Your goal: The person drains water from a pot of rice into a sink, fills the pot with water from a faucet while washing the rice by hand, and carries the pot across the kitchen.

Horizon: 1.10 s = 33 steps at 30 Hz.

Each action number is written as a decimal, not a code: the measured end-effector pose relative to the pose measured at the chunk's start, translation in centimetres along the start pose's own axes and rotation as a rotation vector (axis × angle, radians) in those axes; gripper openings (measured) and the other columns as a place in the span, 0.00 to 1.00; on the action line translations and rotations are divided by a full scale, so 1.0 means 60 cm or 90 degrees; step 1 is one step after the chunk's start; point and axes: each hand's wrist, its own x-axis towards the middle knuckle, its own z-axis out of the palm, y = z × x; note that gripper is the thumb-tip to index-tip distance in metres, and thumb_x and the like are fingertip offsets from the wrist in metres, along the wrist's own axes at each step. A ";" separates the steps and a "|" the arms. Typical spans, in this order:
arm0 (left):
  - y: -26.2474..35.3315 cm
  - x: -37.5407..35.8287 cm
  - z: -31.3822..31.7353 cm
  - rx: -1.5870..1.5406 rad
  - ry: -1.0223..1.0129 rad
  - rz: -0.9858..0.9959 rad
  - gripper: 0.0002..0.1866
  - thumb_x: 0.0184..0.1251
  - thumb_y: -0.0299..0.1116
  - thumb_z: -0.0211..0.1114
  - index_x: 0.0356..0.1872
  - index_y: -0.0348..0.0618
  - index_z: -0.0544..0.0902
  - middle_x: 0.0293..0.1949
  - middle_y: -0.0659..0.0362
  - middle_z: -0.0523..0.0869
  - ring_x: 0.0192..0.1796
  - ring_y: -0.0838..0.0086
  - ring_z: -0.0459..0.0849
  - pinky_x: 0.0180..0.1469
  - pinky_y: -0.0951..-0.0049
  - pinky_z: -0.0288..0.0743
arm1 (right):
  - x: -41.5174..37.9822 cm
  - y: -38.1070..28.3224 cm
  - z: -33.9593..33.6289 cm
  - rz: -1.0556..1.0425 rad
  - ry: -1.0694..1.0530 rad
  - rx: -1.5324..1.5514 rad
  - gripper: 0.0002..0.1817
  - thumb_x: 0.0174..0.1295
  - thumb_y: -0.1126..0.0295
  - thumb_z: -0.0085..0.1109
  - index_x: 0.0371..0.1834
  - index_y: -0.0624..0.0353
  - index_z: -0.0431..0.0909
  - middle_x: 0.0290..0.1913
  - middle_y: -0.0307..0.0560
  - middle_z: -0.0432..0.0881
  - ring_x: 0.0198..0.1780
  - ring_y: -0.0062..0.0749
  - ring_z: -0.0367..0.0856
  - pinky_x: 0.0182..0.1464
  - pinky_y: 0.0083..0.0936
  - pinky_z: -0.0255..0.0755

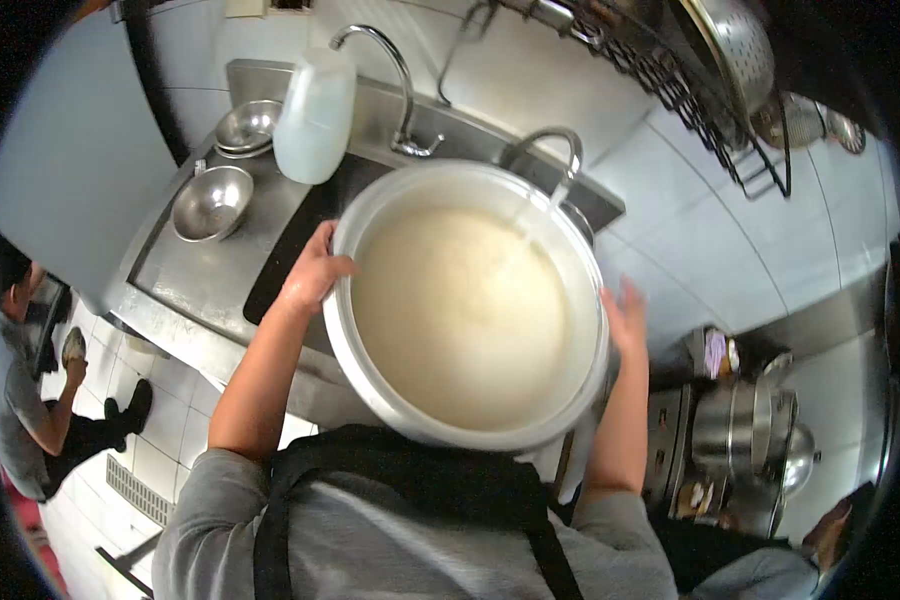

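A large, pale metal pot [345, 345] with a wide rim stands in front of me at the sink, holding cloudy off-white liquid [460, 310]. On its left side, my left hand [315, 270] grips the rim, thumb over the edge and fingers against the outer wall. At the opposite side, my right hand [626, 318] is right by the rim, its fingers stretched out and apart, slightly blurred. A curved faucet [570, 150] reaches over the pot's far edge, and a pale stream [540, 212] runs from it into the pot.
Left of the pot are a translucent plastic jug [316, 120], metal bowls [213, 203] and another faucet [402, 85]. A wire rack [660, 85] overhangs the upper right. Metal pots [730, 430] stand at right. Another person [15, 385] is low at left, holding something.
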 end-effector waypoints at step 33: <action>0.108 -0.460 -0.416 0.171 0.504 0.049 0.26 0.35 0.29 0.55 0.43 0.32 0.73 0.33 0.54 0.78 0.33 0.70 0.77 0.39 0.75 0.71 | -0.151 -0.428 0.326 -0.002 -0.523 0.790 0.21 0.62 0.53 0.50 0.37 0.62 0.80 0.34 0.43 0.81 0.33 0.24 0.76 0.39 0.24 0.70</action>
